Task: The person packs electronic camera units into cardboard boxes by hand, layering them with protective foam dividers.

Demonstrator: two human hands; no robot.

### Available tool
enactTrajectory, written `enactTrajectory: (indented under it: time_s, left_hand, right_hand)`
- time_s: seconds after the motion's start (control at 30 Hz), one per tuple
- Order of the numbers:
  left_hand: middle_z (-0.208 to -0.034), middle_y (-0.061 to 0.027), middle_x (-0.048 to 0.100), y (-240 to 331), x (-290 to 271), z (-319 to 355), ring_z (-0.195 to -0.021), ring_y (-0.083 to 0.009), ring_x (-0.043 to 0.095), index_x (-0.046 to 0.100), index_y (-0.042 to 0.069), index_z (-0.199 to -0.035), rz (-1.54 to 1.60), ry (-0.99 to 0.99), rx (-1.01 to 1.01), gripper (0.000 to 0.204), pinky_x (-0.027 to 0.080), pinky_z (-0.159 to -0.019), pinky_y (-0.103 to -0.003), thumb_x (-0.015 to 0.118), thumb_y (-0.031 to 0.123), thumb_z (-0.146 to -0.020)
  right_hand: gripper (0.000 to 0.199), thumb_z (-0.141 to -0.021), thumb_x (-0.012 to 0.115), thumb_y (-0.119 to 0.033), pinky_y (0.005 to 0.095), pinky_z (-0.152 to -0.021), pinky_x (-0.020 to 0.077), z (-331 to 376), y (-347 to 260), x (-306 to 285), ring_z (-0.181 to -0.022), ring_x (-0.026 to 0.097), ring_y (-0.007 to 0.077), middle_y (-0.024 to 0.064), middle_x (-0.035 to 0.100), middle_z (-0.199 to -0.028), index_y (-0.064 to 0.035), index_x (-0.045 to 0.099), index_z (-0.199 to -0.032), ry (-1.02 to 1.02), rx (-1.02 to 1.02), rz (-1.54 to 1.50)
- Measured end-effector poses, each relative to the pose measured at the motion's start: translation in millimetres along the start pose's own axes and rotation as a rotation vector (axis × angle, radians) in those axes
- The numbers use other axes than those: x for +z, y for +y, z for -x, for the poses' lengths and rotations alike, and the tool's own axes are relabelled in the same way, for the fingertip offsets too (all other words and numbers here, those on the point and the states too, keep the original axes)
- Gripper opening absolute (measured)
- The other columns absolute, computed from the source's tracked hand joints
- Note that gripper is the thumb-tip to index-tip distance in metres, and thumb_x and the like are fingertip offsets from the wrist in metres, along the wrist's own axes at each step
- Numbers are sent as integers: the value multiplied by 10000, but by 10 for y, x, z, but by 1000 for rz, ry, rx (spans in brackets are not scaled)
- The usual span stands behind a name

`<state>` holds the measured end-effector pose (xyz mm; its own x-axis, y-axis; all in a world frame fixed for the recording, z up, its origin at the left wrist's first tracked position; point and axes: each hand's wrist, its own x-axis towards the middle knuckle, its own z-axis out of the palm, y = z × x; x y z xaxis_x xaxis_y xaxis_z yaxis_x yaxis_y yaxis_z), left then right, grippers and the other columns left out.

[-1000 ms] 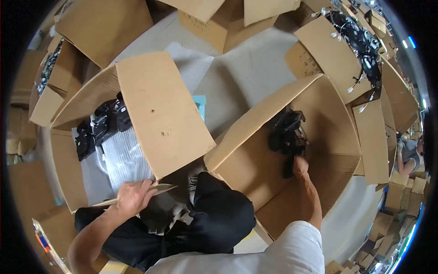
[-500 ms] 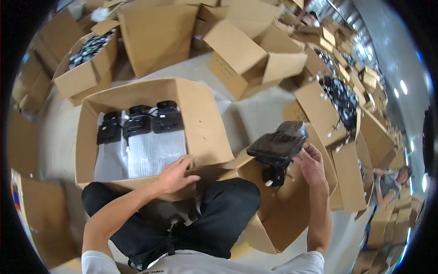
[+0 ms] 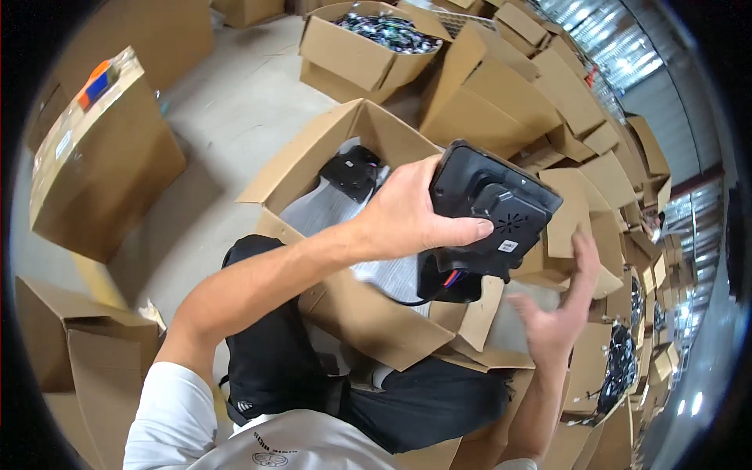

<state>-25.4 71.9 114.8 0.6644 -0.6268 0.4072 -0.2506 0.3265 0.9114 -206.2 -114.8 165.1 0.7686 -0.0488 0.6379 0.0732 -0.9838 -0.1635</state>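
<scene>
My left hand [image 3: 403,211] grips a black plastic device [image 3: 497,200] by its left edge, thumb across its back. The device is tilted above the open carton [image 3: 376,317]; its back has a round pattern of slots and a small white label. Below hangs a black part [image 3: 450,288] with red and blue wires showing. My right hand [image 3: 560,313] is open to the right of the device, fingers spread and apart from it. Inside the carton another black device [image 3: 351,174] lies beside whitish foam sheets [image 3: 313,207]. My left forearm and the held device hide part of the carton.
A closed carton [image 3: 110,168] stands at the left with an orange and blue roll [image 3: 95,84] on top. Beyond my carton is a box [image 3: 345,59] full of bundled cables [image 3: 388,31]. Several cartons crowd the right side, one with black cables [image 3: 619,364].
The device has passed from my right hand to my left and now shows its slotted back over the left carton. My right hand has let go. The view has turned left.
</scene>
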Motion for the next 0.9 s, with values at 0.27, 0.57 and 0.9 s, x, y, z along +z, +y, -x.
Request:
enactTrajectory:
  time_s: [0.27,0.57,0.9]
  left_hand:
    - [-917,-96,705,-322,-754,128,-838,-118,644,652,-58,-1048,131,79,-180,470,535,-769,-290,820,287,-776]
    - [-1251,-192,589,-911,-539,508,-963,-243,679,353,-63,-1427,842,-100,-892,1146,594,-662,-410,377,904,-812]
    - [-920,-125,698,-951,-515,561,-730,-185,709,634,-14,-984,826,-444,-694,685,561,-531,-279,492,655,-972]
  right_hand:
    - [1068,-567,900,-150,498,-1118,363,-634,-549,1112,-1322,454,441,267,444,-1438,50,354,-1464,-310,-183,32]
    - [843,-722,849,-183,374,-1049,446,-942,394,2422,-1171,592,282,219,605,-1264,99,431,-1397,-411,520,-591]
    - [787,-641,873,-294,468,-1000,466,294,-42,4704,-1171,545,414,245,569,-1251,36,534,-1270,-735,150,-153]
